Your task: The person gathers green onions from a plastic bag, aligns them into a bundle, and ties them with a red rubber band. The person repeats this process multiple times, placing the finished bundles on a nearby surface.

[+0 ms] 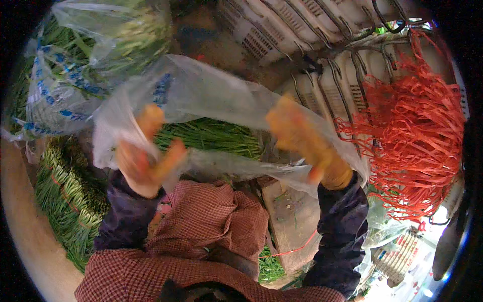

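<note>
A clear plastic bag (pixel 222 90) with blue print stretches between my hands, its mouth spread wide. My left hand (pixel 147 158) grips its left side, the plastic draped over the fingers. My right hand (pixel 309 143), in an orange-yellow glove, is at the bag's right side, partly behind or inside the film; motion blurs both hands. Long green leafy vegetables (pixel 215 136), like garlic chives, show through the gap between the bag's edges. A filled plastic bag of greens (pixel 94 64) lies at the upper left. Bundles of chives (pixel 71 196) tied with red bands lie at the lower left.
A thick tuft of red plastic strips (pixel 419 139) hangs at the right beside white packages (pixel 264 34) behind dark metal hooks or wires. A wooden board (pixel 292 219) with leaf scraps and a red strip (pixel 294 249) lies near my lap. More packages (pixel 400 255) are at the lower right.
</note>
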The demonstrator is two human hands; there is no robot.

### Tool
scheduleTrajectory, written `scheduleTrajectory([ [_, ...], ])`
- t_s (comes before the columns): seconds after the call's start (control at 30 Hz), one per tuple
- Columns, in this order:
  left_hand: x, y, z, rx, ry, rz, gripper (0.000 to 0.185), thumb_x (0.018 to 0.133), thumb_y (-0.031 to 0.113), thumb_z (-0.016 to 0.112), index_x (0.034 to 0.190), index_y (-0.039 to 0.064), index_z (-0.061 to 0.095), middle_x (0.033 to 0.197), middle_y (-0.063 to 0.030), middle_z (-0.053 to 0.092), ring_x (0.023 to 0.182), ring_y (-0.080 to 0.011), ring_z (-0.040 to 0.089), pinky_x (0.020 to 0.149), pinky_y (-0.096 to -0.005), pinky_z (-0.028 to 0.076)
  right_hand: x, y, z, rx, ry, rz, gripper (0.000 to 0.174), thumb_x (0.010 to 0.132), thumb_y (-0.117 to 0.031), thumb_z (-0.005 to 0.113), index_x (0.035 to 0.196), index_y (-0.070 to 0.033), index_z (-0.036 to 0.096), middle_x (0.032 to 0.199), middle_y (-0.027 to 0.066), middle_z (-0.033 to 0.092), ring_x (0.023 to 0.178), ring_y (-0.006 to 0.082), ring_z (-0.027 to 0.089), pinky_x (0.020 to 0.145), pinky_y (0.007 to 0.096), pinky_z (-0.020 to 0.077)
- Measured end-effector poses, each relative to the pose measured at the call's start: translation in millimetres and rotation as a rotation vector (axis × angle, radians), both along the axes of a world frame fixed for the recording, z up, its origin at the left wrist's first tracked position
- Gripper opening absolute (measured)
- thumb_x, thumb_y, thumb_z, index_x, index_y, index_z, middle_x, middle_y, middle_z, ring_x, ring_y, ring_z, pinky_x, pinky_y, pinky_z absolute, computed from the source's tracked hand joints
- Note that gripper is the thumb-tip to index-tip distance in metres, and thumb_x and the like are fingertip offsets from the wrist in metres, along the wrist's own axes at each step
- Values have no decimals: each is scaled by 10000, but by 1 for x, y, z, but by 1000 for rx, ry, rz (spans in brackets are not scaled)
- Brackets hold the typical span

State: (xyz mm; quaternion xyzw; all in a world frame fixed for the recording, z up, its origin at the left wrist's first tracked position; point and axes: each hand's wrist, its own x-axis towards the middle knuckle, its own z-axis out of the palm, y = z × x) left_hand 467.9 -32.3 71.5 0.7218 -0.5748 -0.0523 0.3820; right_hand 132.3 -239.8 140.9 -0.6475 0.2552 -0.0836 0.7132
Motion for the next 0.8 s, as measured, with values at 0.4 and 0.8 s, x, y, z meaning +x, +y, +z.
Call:
scheduleTrajectory([
  [0.4,156,215,-39,509,25,686,330,918,250,554,1168,36,559,1125,-87,602,996,-216,589,848,-368,492,38,77,-39,-498,-30,-61,527,828,-153,737,1311,-65,545,1332,139,562,1262,293,514,1086,384,367],
  [0.8,-97,-99,-110,287,-172,-813,937,635,231,827,1450,132,376,1469,-226,352,1348,-421,341,1099,-470,340,17,156,-70,-476,949,573,404,866,-247,603,1220,-54,622,1147,166,653,1038,348,621,970,444,445],
])
